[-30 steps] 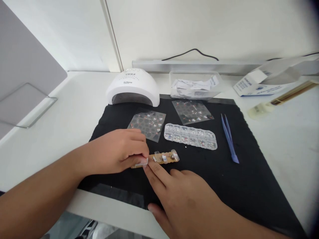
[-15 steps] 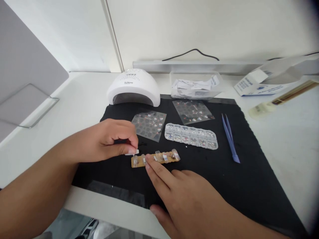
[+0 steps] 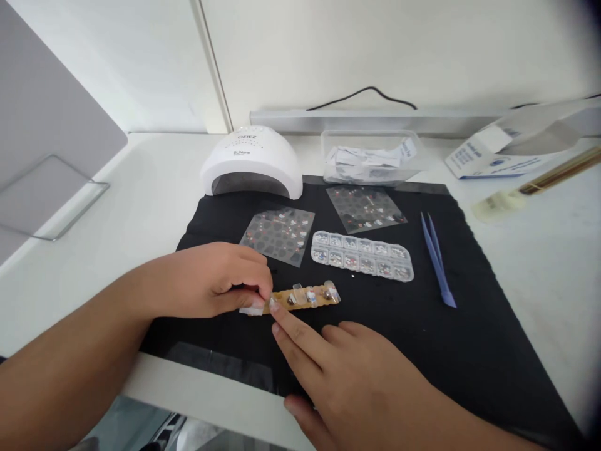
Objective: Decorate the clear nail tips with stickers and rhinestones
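A tan strip (image 3: 300, 298) bearing several clear nail tips lies on the black mat (image 3: 385, 351). My left hand (image 3: 225, 279) pinches a small white piece (image 3: 251, 309) over the strip's left end, thumb and index finger together. That end is mostly hidden behind the fingers. My right hand (image 3: 338, 369) rests its outstretched index fingertip on the strip, by a clear tip close to my left fingers; its thumb is held apart. Behind the strip are a clear compartment case (image 3: 361, 255) of small decorations and two sticker sheets (image 3: 279, 235) (image 3: 366, 208).
A white lamp (image 3: 253, 160) stands at the back left. Beside it sits a clear tub (image 3: 370, 156) of paper packets. Blue tweezers (image 3: 437, 260) lie on the mat's right. Further right are an open white box (image 3: 488, 153) and a brush with a pale head (image 3: 498, 205).
My left hand has moved down and right with the white piece, now over the strip's left end. My right index fingertip has shifted slightly left along the strip.
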Demonstrator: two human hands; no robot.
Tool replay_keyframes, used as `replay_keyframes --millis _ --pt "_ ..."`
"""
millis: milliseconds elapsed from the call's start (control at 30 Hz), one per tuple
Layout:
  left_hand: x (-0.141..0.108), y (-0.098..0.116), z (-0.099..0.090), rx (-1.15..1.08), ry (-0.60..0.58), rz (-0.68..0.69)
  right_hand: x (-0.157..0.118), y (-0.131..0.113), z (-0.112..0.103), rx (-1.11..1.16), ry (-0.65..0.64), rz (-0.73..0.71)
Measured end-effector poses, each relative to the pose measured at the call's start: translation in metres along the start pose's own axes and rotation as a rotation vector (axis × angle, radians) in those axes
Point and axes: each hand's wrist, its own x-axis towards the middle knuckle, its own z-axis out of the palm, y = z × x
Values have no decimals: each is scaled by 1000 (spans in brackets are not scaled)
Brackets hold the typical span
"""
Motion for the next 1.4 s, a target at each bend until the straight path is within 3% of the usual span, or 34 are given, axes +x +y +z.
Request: replay_keyframes --millis 500,1033,1167,1400 --pt "-2 -1 -2 32 26 -49 0 1 -3 -3 -29 13" --pt "-5 4 -2 88 31 -104 -1 0 2 43 25 -7" --pt "-5 5 -2 83 2 -63 -3 -1 6 31 41 -16" --pt "-9 -2 -8 151 202 -156 -2 1 5 -2 54 -24"
